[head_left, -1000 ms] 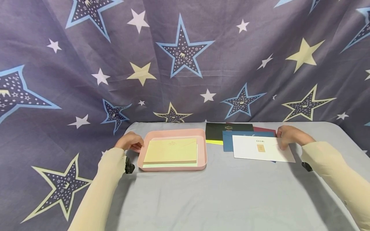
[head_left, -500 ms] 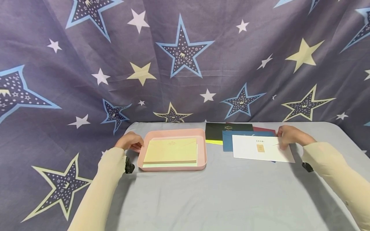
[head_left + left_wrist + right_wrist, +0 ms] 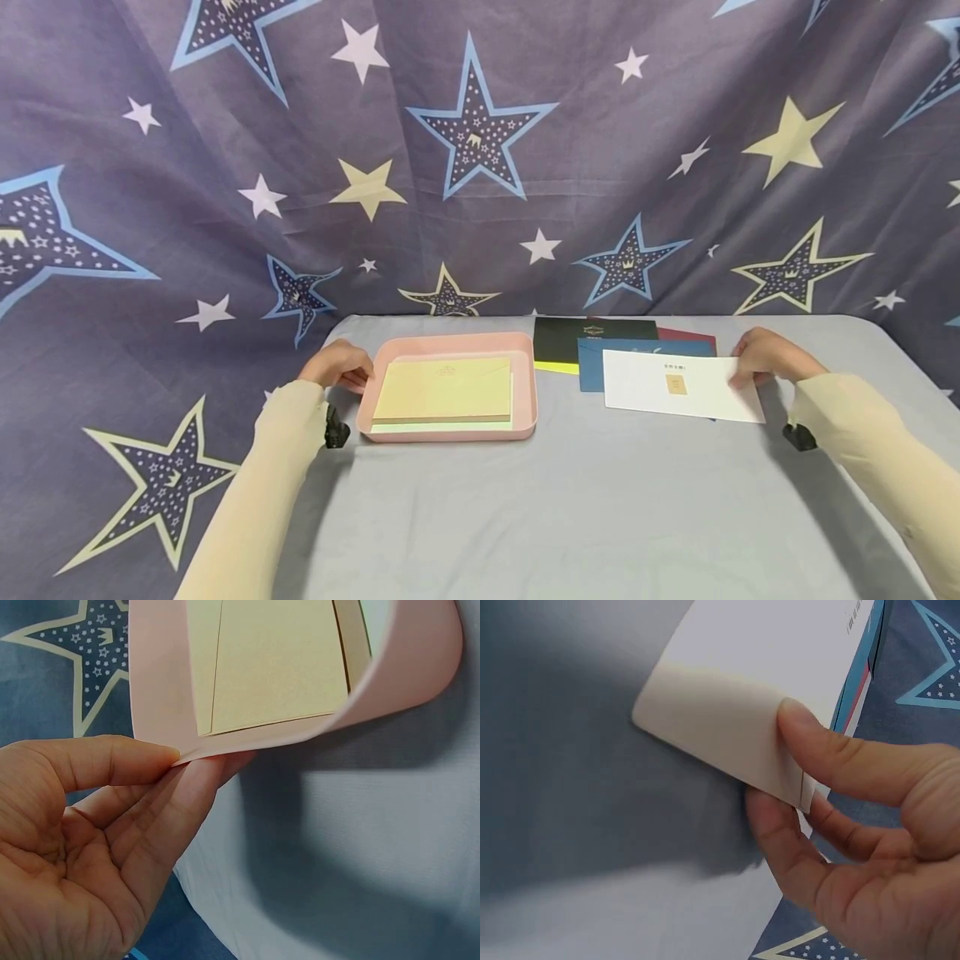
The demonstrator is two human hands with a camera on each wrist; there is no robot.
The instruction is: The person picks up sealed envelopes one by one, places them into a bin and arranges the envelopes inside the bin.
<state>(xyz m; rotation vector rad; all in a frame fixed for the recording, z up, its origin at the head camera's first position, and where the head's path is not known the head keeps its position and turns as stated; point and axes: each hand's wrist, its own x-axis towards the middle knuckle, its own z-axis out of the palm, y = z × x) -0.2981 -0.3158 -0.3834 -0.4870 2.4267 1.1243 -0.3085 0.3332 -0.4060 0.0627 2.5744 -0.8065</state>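
Note:
My left hand (image 3: 336,365) pinches the left rim of a pink tray (image 3: 450,436) between thumb and fingers; the left wrist view shows the thumb tip on the tray wall (image 3: 300,741). In the tray lies a stack of pale yellow envelopes (image 3: 442,392) over a pale green one. At the right, my right hand (image 3: 776,354) holds a white envelope (image 3: 645,396) by its right end. In the right wrist view the thumb lies on top of the envelope (image 3: 727,682), with fingers beneath its edge. A blue envelope (image 3: 592,367) is partly hidden under the white one.
Behind the blue envelope lie a black envelope (image 3: 562,340), a dark red envelope (image 3: 686,335) and a sliver of yellow paper (image 3: 555,367). A light grey cloth covers the table (image 3: 570,508). A star-patterned curtain (image 3: 420,250) hangs along the back edge.
My right hand has shifted slightly rightward to the white envelope's right end, and its thumb sits nearer that edge. The left hand and tray look the same.

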